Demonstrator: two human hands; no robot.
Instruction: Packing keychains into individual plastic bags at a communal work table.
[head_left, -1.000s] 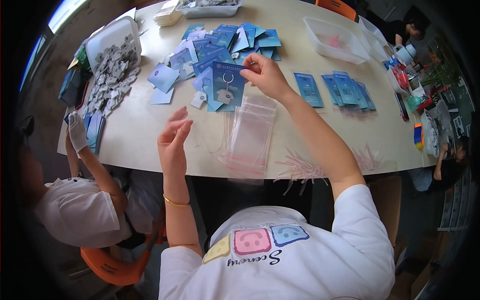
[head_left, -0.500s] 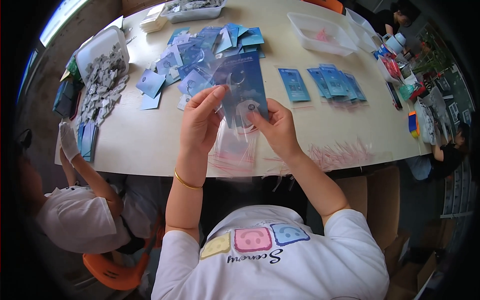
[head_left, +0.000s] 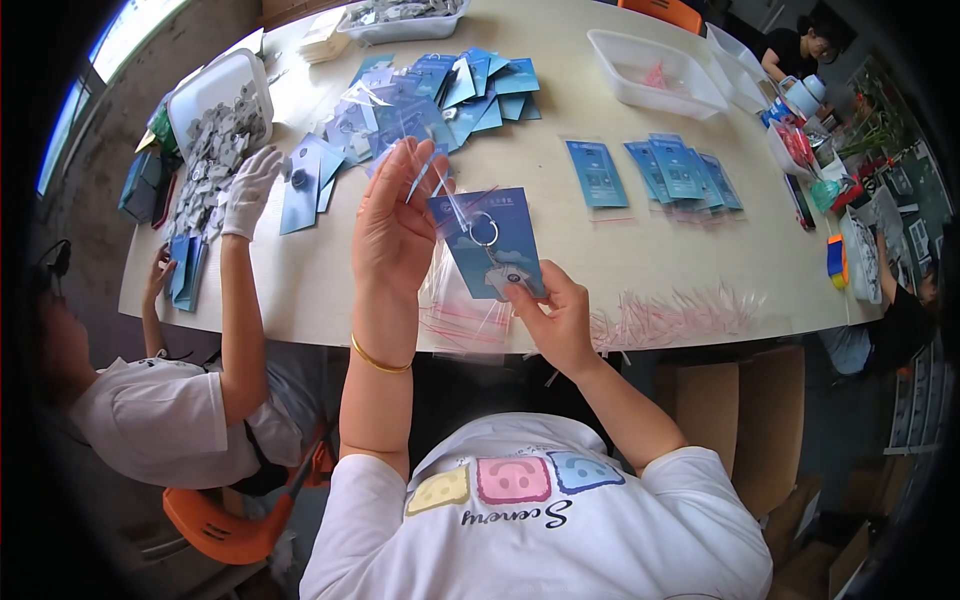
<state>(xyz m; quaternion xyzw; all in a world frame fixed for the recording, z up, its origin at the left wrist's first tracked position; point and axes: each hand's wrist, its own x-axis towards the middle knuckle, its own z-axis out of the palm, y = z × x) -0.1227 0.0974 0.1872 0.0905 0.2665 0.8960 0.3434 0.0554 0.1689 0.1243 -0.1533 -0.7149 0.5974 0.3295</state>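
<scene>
Right hand pinches card by lower right corner, above bags. Left hand half-curled, film at fingertips; hold unclear. Pile beyond, strips right, co-worker's glove beside tags.

- A blue rectangular printed card is tilting slightly above the surface, its lower edge resting in the right hand's grip.
- A silver metal key ring with a white shirt-shaped charm is lying against the card's front, the thumb pressing beside the charm.
- A clear, glossy plastic bag is hanging creased beside the left fingers, overlapping the card's upper left corner.
</scene>
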